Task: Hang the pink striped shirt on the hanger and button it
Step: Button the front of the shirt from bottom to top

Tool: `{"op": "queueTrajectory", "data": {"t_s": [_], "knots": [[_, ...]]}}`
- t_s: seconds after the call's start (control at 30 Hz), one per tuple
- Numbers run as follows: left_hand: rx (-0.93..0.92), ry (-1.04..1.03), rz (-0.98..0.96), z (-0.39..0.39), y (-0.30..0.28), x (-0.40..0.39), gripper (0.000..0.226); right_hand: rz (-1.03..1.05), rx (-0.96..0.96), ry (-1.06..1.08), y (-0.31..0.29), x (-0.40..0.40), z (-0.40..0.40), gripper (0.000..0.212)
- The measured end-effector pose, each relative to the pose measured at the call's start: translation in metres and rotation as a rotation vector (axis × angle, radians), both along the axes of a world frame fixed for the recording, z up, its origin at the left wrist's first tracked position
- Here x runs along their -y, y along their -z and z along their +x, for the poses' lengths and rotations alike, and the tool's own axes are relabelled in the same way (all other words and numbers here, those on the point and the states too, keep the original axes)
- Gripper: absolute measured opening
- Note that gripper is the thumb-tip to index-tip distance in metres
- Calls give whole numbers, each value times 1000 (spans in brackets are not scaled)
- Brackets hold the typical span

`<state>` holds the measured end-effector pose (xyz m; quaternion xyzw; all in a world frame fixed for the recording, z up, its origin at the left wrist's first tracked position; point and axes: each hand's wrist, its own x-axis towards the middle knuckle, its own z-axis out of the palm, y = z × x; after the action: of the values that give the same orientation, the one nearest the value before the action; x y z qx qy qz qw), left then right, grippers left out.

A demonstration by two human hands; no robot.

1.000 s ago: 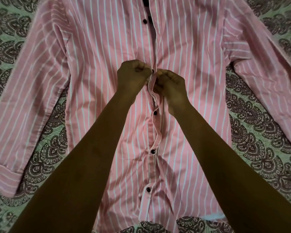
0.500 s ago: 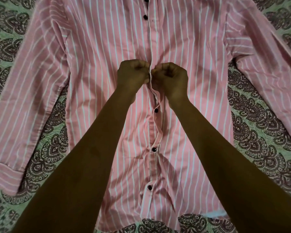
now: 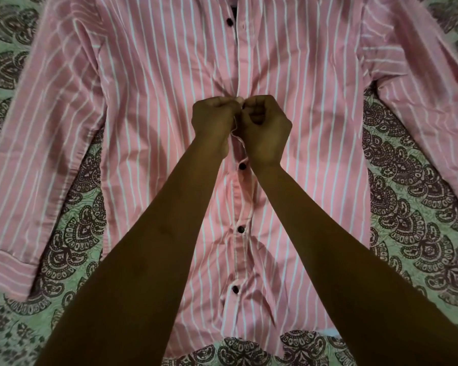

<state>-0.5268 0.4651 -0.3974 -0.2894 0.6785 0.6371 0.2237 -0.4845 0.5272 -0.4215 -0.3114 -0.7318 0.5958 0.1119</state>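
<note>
**Both hands pinch the shirt's placket at mid-chest**

The shirt (image 3: 148, 107) lies flat, front up, on a green cloth (image 3: 413, 212) printed with dark paisley shapes. Its collar end points away from the camera and its hem lies nearest, with both sleeves spread out to the sides. The left sleeve's cuff (image 3: 3, 270) rests near the frame's left edge.

The left hand (image 3: 213, 120) and right hand (image 3: 266, 125) meet at the centre placket, knuckles up, fingers curled. Each one grips an edge of the shirt front, and the two hands touch where the fabric is pinched between them. The cloth puckers just above the hands. Whatever button sits under the fingers is hidden.

Four dark buttons show along the placket. One button (image 3: 229, 21) sits high near the collar, beside a still-open strip of placket. Another (image 3: 242, 166) lies just below the right wrist, a third (image 3: 241, 229) lower between the forearms, and the last (image 3: 235, 289) near the hem. The placket between those lower three buckles slightly.

No hanger can be made out here.
</note>
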Motion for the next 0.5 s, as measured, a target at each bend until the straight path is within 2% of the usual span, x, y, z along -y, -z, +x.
{"op": "queueTrajectory", "data": {"t_s": [0.17, 0.33, 0.4, 0.5], "knots": [[72, -8, 22, -7, 1, -2, 21, -4, -7, -24, 4, 1, 1, 8], [35, 46, -21, -5, 5, -2, 25, -112, 81, 21, 8, -3, -5, 9], [-49, 72, -52, -3, 10, 1, 26, -274, 140, -15, 5, -12, -11, 16], [-290, 238, -268, 0, 16, 5, 21, -443, 134, -99, -2, -25, -14, 23]]}}
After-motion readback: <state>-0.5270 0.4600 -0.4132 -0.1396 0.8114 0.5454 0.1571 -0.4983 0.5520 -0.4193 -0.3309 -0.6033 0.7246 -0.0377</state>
